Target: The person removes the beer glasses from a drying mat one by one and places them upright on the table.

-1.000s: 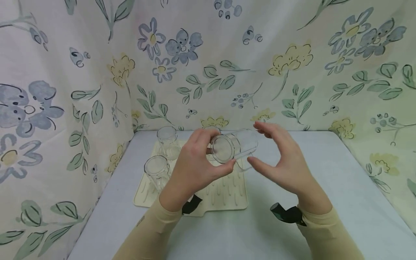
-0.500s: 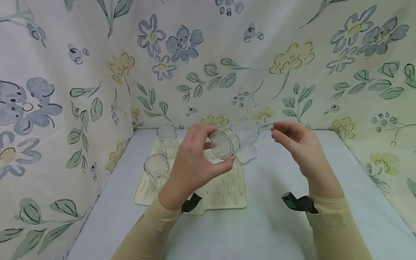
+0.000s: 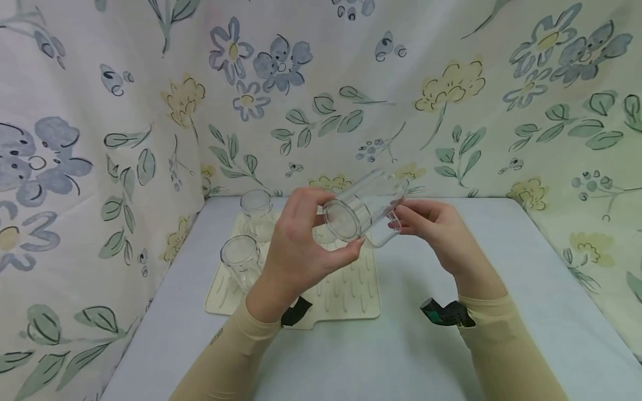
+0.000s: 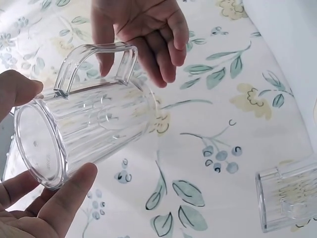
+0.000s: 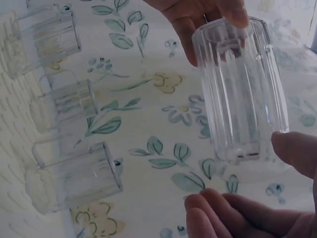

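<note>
A clear glass mug (image 3: 373, 200) with fluted sides is tilted in mid-air, its base towards me. My left hand (image 3: 301, 239) grips it around the base, thumb below and fingers above in the head view. The mug's handle (image 4: 94, 52) faces my right hand (image 3: 441, 239), which is at the handle and mouth end. In the left wrist view the right hand's fingers (image 4: 158, 59) are loosely spread just beyond the handle. The right wrist view shows its thumb (image 5: 294, 151) right at the mug's side, the other fingers apart from it.
Several more clear mugs, among them a near one (image 3: 242, 256) and a far one (image 3: 257, 211), stand on a cream ridged drying mat (image 3: 346, 295) at the left. The mat lies on a white table (image 3: 501, 267). Floral curtains (image 3: 321, 83) enclose the back and sides.
My right hand drew away to the right from the mug, then came back to its handle end. In my left hand the mug has tilted, its far end rising.
</note>
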Demonstrator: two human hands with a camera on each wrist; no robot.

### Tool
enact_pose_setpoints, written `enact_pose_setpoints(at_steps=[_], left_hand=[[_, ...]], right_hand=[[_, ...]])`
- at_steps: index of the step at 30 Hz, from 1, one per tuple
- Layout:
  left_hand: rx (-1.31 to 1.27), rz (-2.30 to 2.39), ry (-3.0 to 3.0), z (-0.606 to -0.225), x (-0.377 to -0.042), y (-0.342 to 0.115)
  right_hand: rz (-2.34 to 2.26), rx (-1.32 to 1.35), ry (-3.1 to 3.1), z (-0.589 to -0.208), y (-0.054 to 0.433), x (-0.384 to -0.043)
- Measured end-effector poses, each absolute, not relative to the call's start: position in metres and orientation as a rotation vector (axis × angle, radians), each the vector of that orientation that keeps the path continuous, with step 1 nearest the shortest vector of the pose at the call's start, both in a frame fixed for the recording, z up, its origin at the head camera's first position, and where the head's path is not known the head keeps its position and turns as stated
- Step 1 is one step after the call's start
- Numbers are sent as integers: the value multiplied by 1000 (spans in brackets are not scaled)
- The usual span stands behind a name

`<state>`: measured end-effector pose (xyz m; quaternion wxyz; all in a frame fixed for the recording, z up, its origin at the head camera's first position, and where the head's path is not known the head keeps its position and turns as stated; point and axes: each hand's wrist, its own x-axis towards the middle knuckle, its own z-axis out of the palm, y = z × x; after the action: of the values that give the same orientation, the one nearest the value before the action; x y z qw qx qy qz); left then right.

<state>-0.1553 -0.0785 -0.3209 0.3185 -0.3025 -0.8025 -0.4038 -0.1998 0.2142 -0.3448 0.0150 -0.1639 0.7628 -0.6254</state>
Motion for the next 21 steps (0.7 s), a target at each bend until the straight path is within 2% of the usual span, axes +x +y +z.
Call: enact_pose_setpoints(at_steps=[10,21], left_hand=[[-820,-1073,-2093,-321,-155,-77],[-823,-1095,-2125,-322,-157,-74]], right_hand=[[-2070,-510,2106,-352,205,-202],[-2211,-389,1958,-350,204,-200]])
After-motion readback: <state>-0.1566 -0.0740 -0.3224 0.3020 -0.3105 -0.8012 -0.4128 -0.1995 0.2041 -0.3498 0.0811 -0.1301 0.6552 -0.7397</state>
